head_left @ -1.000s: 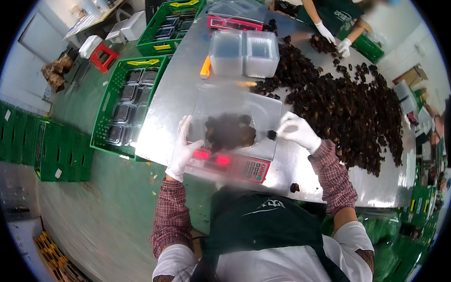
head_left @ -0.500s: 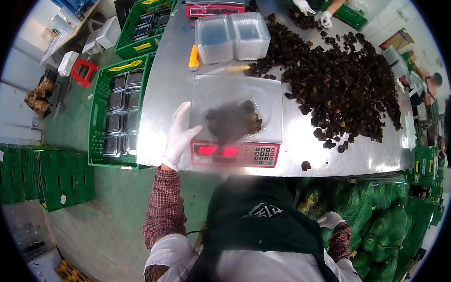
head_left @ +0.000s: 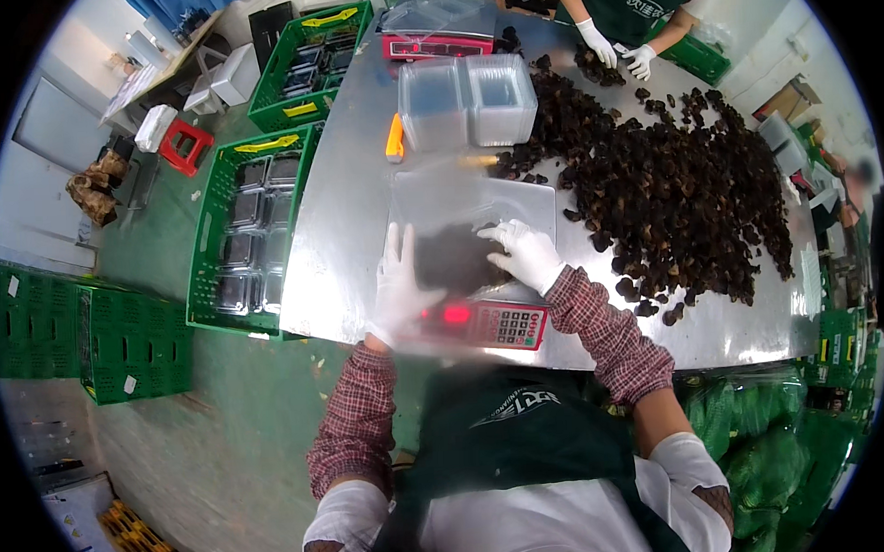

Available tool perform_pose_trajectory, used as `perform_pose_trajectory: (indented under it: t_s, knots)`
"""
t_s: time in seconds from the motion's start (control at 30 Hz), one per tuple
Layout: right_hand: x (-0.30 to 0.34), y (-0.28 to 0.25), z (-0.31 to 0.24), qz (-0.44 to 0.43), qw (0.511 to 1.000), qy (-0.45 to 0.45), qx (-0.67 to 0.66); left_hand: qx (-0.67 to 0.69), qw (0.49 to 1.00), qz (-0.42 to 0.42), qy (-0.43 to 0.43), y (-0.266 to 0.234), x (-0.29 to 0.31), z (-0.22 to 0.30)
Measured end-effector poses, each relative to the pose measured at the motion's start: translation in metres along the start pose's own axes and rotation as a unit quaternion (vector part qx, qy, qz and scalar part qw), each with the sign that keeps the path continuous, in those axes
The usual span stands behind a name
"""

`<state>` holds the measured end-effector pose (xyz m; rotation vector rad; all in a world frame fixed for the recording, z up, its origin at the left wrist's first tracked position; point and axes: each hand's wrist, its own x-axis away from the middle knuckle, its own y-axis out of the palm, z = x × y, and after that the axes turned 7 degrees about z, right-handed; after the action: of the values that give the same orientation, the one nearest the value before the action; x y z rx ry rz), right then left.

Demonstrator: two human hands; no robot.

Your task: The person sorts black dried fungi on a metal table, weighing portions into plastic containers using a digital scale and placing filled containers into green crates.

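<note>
In front of me stands a scale with a steel pan (head_left: 429, 194) and a red front panel (head_left: 522, 325) with lit digits and keys. A dark pile (head_left: 453, 256) of brown-black, dried-mushroom-like pieces lies on it, blurred in the middle; whether a clear box is around it I cannot tell. My left hand (head_left: 401, 285), white-gloved, is at the pile's left side, fingers stretched upward and apart. At the right side is my right hand (head_left: 529, 256), also gloved, its spread fingers curving towards the pile. Neither hand visibly holds anything.
Stacked clear plastic boxes (head_left: 436, 106) and an orange-yellow cutter (head_left: 394, 138) stand beyond the scale. A large heap of the dark pieces (head_left: 668, 190) covers the table's right. Green crates (head_left: 203, 270) with filled boxes stand left. Across the table, a co-worker's gloved hands (head_left: 617, 56) handle pieces.
My right hand has come up from beside my body to the right side of the pile. My left hand has moved inward from the scale's left edge to the pile.
</note>
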<state>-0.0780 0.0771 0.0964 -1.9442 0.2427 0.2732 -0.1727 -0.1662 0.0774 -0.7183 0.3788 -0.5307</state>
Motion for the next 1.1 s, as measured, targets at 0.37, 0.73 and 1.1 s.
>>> perform_pose_trajectory:
  t_s: [0.37,0.73,1.1]
  knots:
    - [-0.001,-0.002,0.008,0.061,0.991,-0.023,-0.116,0.117,0.991,-0.013,-0.070,0.005,-0.005,0.014]
    - [0.096,-0.037,0.198,0.113,0.960,0.254,0.031,0.309,0.917,0.069,-0.242,0.001,0.021,0.019]
    - [0.104,-0.001,0.214,-0.040,0.943,0.240,0.226,0.309,0.884,0.243,-0.252,0.004,0.022,0.032]
